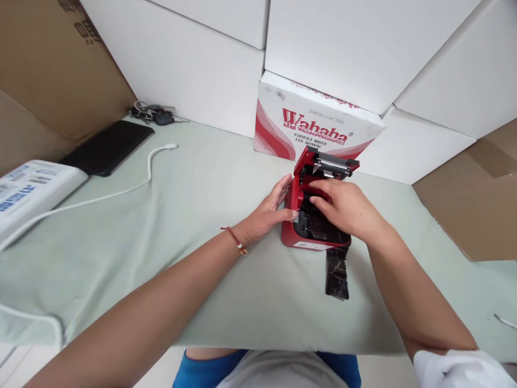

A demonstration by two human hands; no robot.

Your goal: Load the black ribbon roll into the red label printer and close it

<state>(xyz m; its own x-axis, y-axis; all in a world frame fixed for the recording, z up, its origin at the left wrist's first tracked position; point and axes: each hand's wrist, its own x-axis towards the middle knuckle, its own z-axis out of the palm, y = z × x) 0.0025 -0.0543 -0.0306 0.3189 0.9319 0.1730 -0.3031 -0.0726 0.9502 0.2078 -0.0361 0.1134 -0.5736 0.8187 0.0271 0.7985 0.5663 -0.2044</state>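
Observation:
A small red label printer (287,235) stands on the cloth, its lid (329,161) raised to show a black inside and a roller. My left hand (274,210) grips its left side, thumb along the near edge and fingers behind. Over the opening, my right hand (343,205) reaches in from the right, index finger and thumb stretched out with a gap between them. Its other fingers are partly hidden, and nothing shows in its grasp. A dark, marble-patterned label strip (336,275) runs from inside over the printer's near edge onto the cloth.
Behind the printer, a white and red Wahaha box (319,121) leans on the white wall panels. At left lie keys (155,113), a black phone (109,146), a white power strip (36,188) and a white cable (150,167). Cardboard (472,194) borders the right side.

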